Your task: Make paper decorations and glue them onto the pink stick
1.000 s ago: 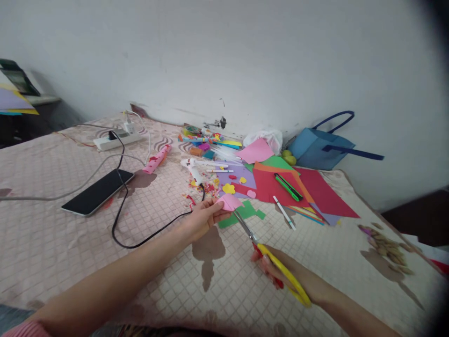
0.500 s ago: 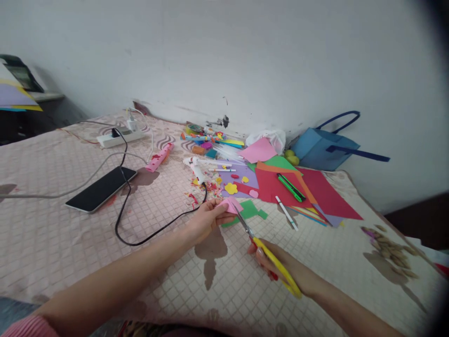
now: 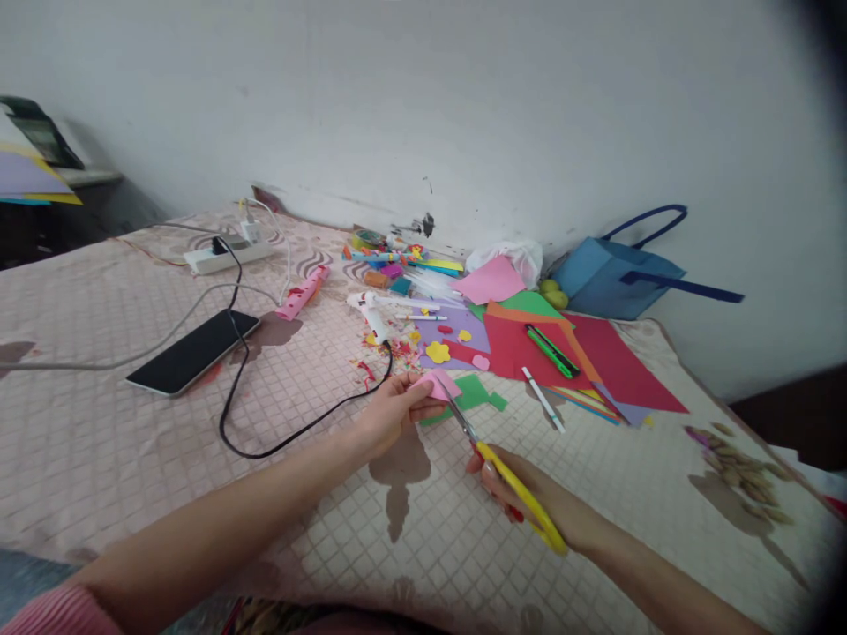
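Observation:
My left hand pinches a small piece of pink paper between thumb and fingers. My right hand is closed round the handles of a pair of scissors, one yellow and one red. The blades point up and to the left, with their tips at the pink paper. Just behind, a green paper scrap lies on the table. Beyond it are a yellow paper flower and a smaller pink cutout near a purple sheet.
A white glue gun with a black cord lies among paper bits. Left are a dark tablet and a power strip. Right are red sheets, a green cutter, a white pen and a blue bag.
The view has shifted very slightly. Both hands keep their holds on the pink paper and the scissors, with the blades still at the paper.

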Demonstrator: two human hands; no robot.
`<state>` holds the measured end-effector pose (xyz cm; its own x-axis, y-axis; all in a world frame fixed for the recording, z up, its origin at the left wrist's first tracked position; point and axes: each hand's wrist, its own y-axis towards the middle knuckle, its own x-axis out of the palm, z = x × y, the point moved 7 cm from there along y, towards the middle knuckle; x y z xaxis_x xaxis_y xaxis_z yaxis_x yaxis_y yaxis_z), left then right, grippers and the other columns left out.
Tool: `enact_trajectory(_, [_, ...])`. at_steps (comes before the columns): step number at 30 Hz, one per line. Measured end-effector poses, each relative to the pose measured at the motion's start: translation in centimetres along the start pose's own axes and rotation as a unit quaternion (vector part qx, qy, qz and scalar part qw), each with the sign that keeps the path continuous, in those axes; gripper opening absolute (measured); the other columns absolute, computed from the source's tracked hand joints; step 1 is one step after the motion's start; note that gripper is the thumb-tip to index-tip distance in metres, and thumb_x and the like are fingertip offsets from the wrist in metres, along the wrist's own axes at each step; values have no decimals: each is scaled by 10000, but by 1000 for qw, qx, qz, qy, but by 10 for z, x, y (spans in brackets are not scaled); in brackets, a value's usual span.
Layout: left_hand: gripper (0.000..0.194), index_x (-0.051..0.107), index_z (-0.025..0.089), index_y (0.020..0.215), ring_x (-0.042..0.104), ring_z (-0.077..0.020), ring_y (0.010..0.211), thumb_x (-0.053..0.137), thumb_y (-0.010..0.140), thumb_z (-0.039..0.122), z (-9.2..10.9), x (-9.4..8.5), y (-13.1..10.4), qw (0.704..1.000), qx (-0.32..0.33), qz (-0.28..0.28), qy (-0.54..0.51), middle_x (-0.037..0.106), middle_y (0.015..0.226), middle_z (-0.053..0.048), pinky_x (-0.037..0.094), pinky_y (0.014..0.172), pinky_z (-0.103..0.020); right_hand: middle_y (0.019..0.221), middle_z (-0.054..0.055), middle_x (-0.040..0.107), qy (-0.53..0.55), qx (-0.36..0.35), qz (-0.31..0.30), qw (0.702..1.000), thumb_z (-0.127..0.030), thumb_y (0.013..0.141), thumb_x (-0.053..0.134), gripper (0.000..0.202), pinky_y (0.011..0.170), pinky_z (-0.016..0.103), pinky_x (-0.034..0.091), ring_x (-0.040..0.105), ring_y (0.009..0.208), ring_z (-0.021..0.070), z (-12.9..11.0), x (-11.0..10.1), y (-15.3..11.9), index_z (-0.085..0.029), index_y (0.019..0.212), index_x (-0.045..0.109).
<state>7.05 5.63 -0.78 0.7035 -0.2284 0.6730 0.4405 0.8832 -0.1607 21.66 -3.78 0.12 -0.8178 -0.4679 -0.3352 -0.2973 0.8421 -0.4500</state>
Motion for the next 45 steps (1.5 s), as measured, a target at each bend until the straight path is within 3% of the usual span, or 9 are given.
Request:
enact_trajectory(15, [170,565,119,749,663,-128,720,699,727,222,1,-1,0,1000,14,11,-18,658,752,-24,546,714,-234,601,-56,367,-13,2,7,1000,-503,844,447,300,486,210,345,350,504,83,-2,0,3,-208,795,469])
enact_trajectory(25, [177,547,121,751,665,-134,714,694,732,217,1,-1,0,1000,13,16,-17,661,752,-34,544,708,-245,615,-61,367,-7,-8,-3,1000,-470,872,413,285,463,194,325,330,496,77,4,0,4,-210,953,494])
enact_trajectory(33, [167,517,128,742,671,-142,698,672,751,189,0,-2,1,1000,8,19,-20,663,738,-37,551,708,-255,580,-67,350,-48,10,27,998,-487,850,427,298,444,193,337,335,481,79,-2,1,3,-197,885,488])
enact_trajectory(45, [154,498,129,733,673,-138,660,647,766,152,1,0,0,999,-2,24,-25,669,700,-37,557,693,-256,508,-74,343,-10,25,18,999,-442,808,436,264,350,156,298,304,386,51,-1,5,5,-198,709,426])
